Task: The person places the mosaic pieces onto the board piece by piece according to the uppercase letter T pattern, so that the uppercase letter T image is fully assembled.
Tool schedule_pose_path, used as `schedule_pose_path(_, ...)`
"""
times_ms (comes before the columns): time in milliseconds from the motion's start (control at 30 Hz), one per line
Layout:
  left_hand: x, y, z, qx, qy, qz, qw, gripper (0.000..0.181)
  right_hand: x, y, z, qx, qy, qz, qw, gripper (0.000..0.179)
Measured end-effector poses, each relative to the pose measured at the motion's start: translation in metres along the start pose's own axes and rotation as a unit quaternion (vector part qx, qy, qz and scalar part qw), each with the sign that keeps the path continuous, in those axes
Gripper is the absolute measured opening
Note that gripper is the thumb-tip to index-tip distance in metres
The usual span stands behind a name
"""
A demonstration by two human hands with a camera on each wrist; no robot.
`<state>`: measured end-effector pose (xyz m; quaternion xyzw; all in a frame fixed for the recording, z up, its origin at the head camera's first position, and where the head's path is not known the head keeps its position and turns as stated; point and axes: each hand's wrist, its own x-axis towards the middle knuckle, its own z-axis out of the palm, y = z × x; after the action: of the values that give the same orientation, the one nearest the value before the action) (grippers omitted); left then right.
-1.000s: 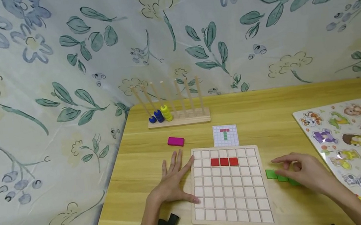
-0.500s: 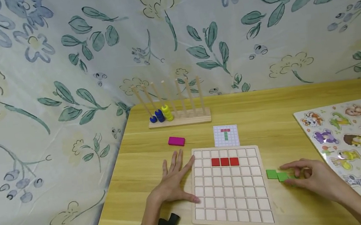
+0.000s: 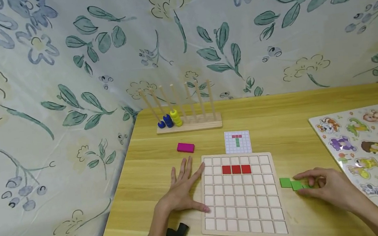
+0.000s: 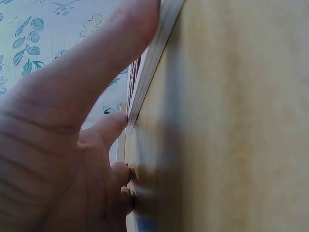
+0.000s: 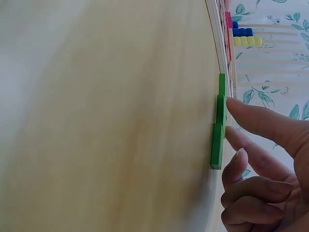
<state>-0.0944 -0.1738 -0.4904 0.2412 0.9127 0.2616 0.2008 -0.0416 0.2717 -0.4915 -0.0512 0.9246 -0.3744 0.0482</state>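
Floral cloth fills the whole background, and the wooden table spreads out in front of it; over on my right lies the animal board, tilted a little; right before me sits the grid board, pale and square-celled; beyond it, off to the left, stands the peg rack, with blue rings on its first two pegs and yellow rings on the third.

Here's my left hand, fingers spread wide, thumb and forefinger resting at the grid board's left edge; and here's my right hand, down at the green tiles, thumb and forefinger a narrow gap apart, the other fingers curled in; whether they pinch a tile, I cannot tell.

A printed card lies just past the grid board's far edge, showing a T with a red bar and a green stem; the magenta block rests alone near my left fingertips; the green tiles run in a staggered line just right of the grid board, the last partly under my hand; the three red tiles sit side by side in its second row from the top!
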Motion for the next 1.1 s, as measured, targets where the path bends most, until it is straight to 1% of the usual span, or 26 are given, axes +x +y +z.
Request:
schedule_pose_path(233, 0.001, 0.000, 0.000, 0.000, -0.001, -0.002, 1.0000, 0.133, 0.000, -0.001, 0.001, -0.012, 0.000, 0.012, 0.9999, 0.033)
schedule_pose_path(367, 0.001, 0.000, 0.000, 0.001, 0.000, 0.000, 1.0000, 0.133, 0.001, 0.000, 0.000, -0.018, 0.006, 0.008, 0.9998, 0.031)
schedule_pose_path(533, 0.001, 0.000, -0.001, 0.003, 0.000, 0.001, 1.0000, 0.133, 0.001, -0.001, 0.000, -0.038, 0.008, 0.009, 0.9992, 0.031)
schedule_pose_path(700, 0.001, 0.000, -0.001, 0.001, 0.000, 0.001, 1.0000, 0.133, 0.004, -0.003, -0.002, -0.064, -0.012, 0.019, 0.9977, 0.032)
schedule_pose_path(867, 0.000, 0.000, -0.001, 0.002, 0.000, -0.003, 1.0000, 0.132, 0.009, -0.002, -0.004, -0.073, -0.035, 0.018, 0.9966, 0.032)
schedule_pose_path(1000, 0.000, 0.000, -0.001, 0.002, -0.001, -0.001, 1.0000, 0.132, 0.009, -0.004, -0.007, -0.073, -0.030, 0.022, 0.9966, 0.034)
schedule_pose_path(1100, 0.000, 0.001, -0.001, 0.004, -0.002, -0.002, 1.0000, 0.132, 0.010, -0.006, -0.010, -0.066, -0.027, 0.037, 0.9968, 0.036)
